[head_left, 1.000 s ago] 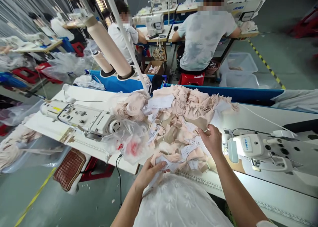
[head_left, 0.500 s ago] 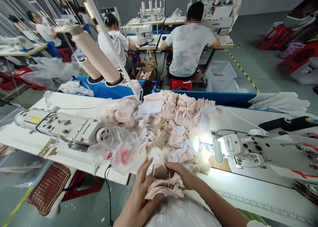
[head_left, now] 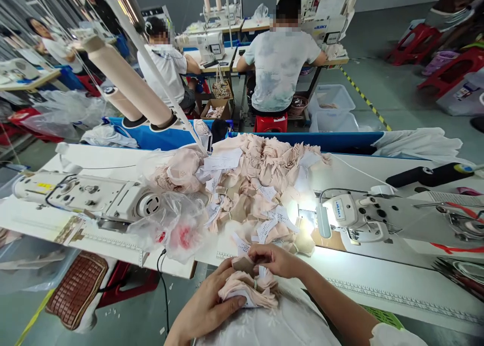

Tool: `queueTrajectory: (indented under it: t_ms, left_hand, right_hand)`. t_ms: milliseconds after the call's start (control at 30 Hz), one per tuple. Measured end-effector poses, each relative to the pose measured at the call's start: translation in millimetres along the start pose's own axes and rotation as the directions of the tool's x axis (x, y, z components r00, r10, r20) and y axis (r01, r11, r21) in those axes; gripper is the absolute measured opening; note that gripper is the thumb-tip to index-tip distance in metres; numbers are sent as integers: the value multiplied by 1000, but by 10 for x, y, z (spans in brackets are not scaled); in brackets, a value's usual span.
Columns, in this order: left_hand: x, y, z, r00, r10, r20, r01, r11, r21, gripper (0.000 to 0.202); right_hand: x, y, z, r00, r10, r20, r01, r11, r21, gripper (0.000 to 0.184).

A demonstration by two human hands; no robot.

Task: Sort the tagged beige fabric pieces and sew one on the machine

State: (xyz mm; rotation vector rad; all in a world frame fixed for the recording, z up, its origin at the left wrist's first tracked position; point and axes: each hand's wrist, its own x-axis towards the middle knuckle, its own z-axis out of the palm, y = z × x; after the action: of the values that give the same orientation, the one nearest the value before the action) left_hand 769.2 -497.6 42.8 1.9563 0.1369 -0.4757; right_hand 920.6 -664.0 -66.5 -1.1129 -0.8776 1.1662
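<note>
L hand [head_left: 212, 303], lower centre of frame, holds fabric bundle [head_left: 245, 289]: thumb over near side, fingers behind, grip narrow. Fabric bundle = layered pale-pink pcs w/ thin tie [head_left: 256, 284] across it, held over white embroidered cloth [head_left: 272, 331] at bottom of frame. R hand [head_left: 278, 260], just right of it, has fingertips bent in at bundle's far edge; can't tell if they pinch a layer or only touch. Step in hand (my read): working that edge w/ R fingertips, L hand as clamp. Next move prob. calls for steady L hold, so R can part or free an edge w/o pulling other layers loose. Pink pile [head_left: 270, 152] w/ printed paper slips [head_left: 265, 230] lies mid-frame on table [head_left: 381, 280], beyond both hands. Sewing machine [head_left: 351, 212] at right of frame, bright light at its left end; 2nd machine [head_left: 102, 197] at left; clear plastic bag [head_left: 185, 215] w/ red bits betw. 2nd machine and pile.
</note>
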Motion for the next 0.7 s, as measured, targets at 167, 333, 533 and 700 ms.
queueTrajectory:
  t_ms: [167, 333, 533, 700]
  left_hand:
    - [97, -34, 41, 1000, -4, -1, 4, 997, 71, 34]
    - [154, -9, 75, 1000, 16, -21, -14, 993, 117, 32]
    - [142, -11, 129, 1000, -24, 0, 24, 993, 118, 22]
    - [87, -93, 233, 1000, -19, 0, 19, 999, 50, 17]
  right_hand:
    - [-7, 125, -50, 993, 93, -77, -84, 990, 114, 34]
    - [-1, 93, -134, 985, 128, -116, -115, 988, 105, 31]
    - [-35, 6, -89, 982, 171, -78, -156, 974, 166, 41]
    - [-171, 42, 63, 988, 145, -60, -133, 976, 171, 34]
